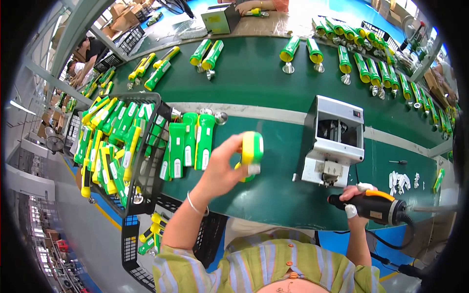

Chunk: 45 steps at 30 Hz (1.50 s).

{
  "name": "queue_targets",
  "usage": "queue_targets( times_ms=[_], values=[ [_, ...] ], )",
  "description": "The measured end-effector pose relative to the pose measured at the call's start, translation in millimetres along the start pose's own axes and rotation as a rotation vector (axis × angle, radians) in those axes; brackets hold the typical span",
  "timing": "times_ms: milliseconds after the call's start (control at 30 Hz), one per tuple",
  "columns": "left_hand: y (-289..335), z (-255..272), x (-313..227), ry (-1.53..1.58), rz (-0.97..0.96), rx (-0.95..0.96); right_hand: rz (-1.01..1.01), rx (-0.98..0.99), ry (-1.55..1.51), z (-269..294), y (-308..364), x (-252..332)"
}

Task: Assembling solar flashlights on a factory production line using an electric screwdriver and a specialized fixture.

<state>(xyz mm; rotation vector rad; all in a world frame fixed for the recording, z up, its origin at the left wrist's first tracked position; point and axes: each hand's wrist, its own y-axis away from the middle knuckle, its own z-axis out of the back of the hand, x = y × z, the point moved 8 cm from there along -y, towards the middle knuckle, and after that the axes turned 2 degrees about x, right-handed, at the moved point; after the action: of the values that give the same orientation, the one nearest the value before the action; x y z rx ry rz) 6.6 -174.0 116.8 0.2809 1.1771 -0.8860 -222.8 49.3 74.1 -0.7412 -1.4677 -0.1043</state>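
Note:
My left hand [220, 168] is closed around a green and yellow flashlight [253, 146], held end-on above the green work surface, with a white covering on a fingertip. My right hand [355, 194] grips a black electric screwdriver [373, 209] with an orange lever, its tip pointing left. White wraps cover some fingers of that hand. Just beyond the screwdriver stands a grey box-shaped screw feeder [336, 155] with an open top. Several green flashlights [190, 141] lie side by side left of my left hand, silver reflectors at their far ends.
A black crate [157, 146] heaped with flashlights stands at the left, another crate [210, 239] below it. Beyond runs a green conveyor belt [244, 73] with rows of flashlights. Small white parts [399, 181] and a small screwdriver [398, 161] lie at right. A co-worker's hand [249, 7] shows across.

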Motion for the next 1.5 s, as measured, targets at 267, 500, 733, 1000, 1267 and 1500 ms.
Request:
queue_targets(
  times_ms=[267, 500, 733, 1000, 1267, 1500],
  values=[
    [-195.4, 90.1, 135.3, -0.544, 0.213, -0.098, -0.046, -0.034, 0.079, -5.2, 3.3, 3.8],
    [-226.3, 159.4, 97.6, -0.965, 0.051, -0.386, -0.061, -0.045, 0.103, -3.7, -0.6, 4.4],
    [-53.5, 80.1, 117.6, -1.094, 0.499, 0.352, -0.014, -0.014, 0.088, -5.0, -1.7, 5.9],
    [25.6, 60.7, 112.7, -1.091, 0.392, -0.104, 0.015, 0.026, -0.037, -9.4, 2.6, 8.3],
    [70.9, -23.5, 54.1, -0.735, 0.23, 0.129, 0.011, -0.042, -0.045, -7.0, 1.9, 5.1],
    [97.3, -43.0, 29.0, -1.304, -0.583, 0.547, 0.045, -0.029, -0.01, -9.3, 3.2, 10.0]
  ],
)
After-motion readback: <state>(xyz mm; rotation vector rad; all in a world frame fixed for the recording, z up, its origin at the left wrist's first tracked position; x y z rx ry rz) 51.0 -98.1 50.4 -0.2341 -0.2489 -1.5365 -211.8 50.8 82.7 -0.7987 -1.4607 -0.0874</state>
